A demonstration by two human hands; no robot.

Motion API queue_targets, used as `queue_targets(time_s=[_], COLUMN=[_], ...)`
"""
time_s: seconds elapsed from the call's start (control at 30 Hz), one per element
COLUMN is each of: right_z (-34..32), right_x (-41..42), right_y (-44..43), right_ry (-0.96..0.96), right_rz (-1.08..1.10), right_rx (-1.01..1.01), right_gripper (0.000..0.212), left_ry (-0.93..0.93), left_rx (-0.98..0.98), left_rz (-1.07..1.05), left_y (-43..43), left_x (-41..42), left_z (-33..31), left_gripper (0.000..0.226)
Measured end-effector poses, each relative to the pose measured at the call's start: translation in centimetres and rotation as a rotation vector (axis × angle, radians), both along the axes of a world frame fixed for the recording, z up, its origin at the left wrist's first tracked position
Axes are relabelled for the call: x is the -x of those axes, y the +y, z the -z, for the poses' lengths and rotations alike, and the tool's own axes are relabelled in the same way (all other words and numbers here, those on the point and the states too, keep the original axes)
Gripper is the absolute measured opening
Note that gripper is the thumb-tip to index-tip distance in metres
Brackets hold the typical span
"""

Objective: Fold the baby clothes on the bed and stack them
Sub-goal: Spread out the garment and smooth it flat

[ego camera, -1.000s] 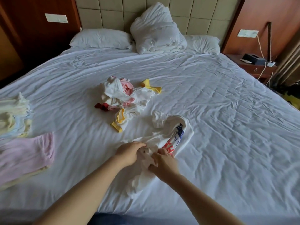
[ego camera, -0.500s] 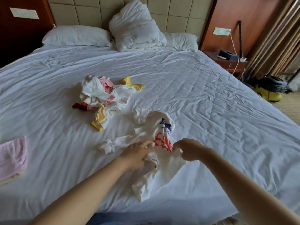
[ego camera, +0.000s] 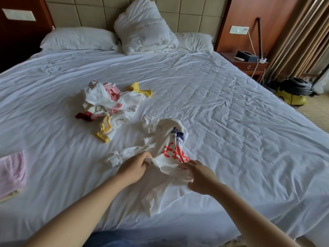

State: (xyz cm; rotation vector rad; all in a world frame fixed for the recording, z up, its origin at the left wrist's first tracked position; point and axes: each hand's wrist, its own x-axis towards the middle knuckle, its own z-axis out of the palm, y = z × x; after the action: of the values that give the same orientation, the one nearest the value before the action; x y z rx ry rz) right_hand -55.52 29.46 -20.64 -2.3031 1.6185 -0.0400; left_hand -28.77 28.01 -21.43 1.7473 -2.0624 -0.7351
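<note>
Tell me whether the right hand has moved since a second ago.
Yes. The right hand has shifted rightward, farther from the pile of unfolded clothes, and apart from the left hand along the white garment.

Left edge cuts off pink cloth (ego camera: 11,172); white garment (ego camera: 165,139) print creased, partly hidden, unreadable

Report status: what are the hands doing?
Left hand grips white printed baby garment; right hand pinches its edge. Garment crumpled, not yet folded. Unfolded pile lies apart, beyond.
</note>
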Motion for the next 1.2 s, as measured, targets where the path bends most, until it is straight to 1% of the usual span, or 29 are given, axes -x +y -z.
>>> queue_targets(time_s=[0.07,0.2,0.27,0.37,0.43,0.5,0.6,0.73,0.83,0.9,0.93,0.97,1.03,1.13,1.2], right_z=[0.1,0.6,0.6,-0.1,-1.1,-2.5,-5.5,-9.7,-12.7,-14.8,-15.8,-16.8,-18.7,-22.1,-24.7], right_x=[0.1,0.5,0.8,0.9,0.9,0.9,0.6,0.3,0.1,-0.1,-0.2,-0.2,0.1,0.6,1.0], right_y=[0.2,0.5,0.8,0.9,0.5,-0.1,-1.1,-2.4,-3.6,-3.9,-3.9,-3.9,-3.7,-3.5,-3.2], right_ry=[-0.020,-0.086,-0.145,-0.284,-0.390,-0.492,-0.780,-1.117,-1.255,-1.306,-1.318,-1.321,-1.296,-1.213,-1.171], right_rz=[0.042,0.195,0.285,0.456,0.564,0.606,0.621,0.621,0.607,0.582,0.564,0.542,0.499,0.472,0.435], right_rx=[0.036,0.166,0.217,0.201,0.171,0.140,0.009,-0.228,-0.307,-0.304,-0.286,-0.256,-0.172,0.000,0.107], right_gripper=[0.065,0.041,0.030,0.015,0.008,0.001,0.002,0.005,0.007,0.008,0.009,0.009,0.009,0.012,0.011], left_ry=[0.042,0.097,0.134,0.231,0.288,0.350,0.438,0.581,0.778,0.881,0.898,0.895,0.784,0.616,0.534], left_rx=[-0.014,-0.014,-0.003,0.047,0.077,0.082,0.084,-0.051,-0.104,-0.109,-0.097,-0.069,0.039,0.200,0.318], left_rz=[-0.041,-0.088,-0.120,-0.189,-0.239,-0.286,-0.329,-0.368,-0.353,-0.343,-0.336,-0.322,-0.284,-0.255,-0.224], left_y=[-0.1,0.2,0.4,0.4,0.3,-0.1,-1.1,-2.3,-2.7,-2.6,-2.6,-2.6,-2.8,-3.0,-2.8], left_x=[-0.3,-0.6,-1.0,-1.7,-2.3,-2.9,-4.0,-4.7,-4.8,-4.5,-4.4,-4.3,-4.3,-4.7,-4.6], left_z=[0.0,-0.3,-0.7,-1.6,-2.8,-4.4,-7.2,-11.4,-14.7,-16.9,-17.9,-18.9,-20.7,-24.1,-26.7], left_gripper=[0.016,0.008,0.009,0.009,0.017,0.013,0.002,0.013,0.014,0.008,0.008,0.006,0.002,0.017,0.018])
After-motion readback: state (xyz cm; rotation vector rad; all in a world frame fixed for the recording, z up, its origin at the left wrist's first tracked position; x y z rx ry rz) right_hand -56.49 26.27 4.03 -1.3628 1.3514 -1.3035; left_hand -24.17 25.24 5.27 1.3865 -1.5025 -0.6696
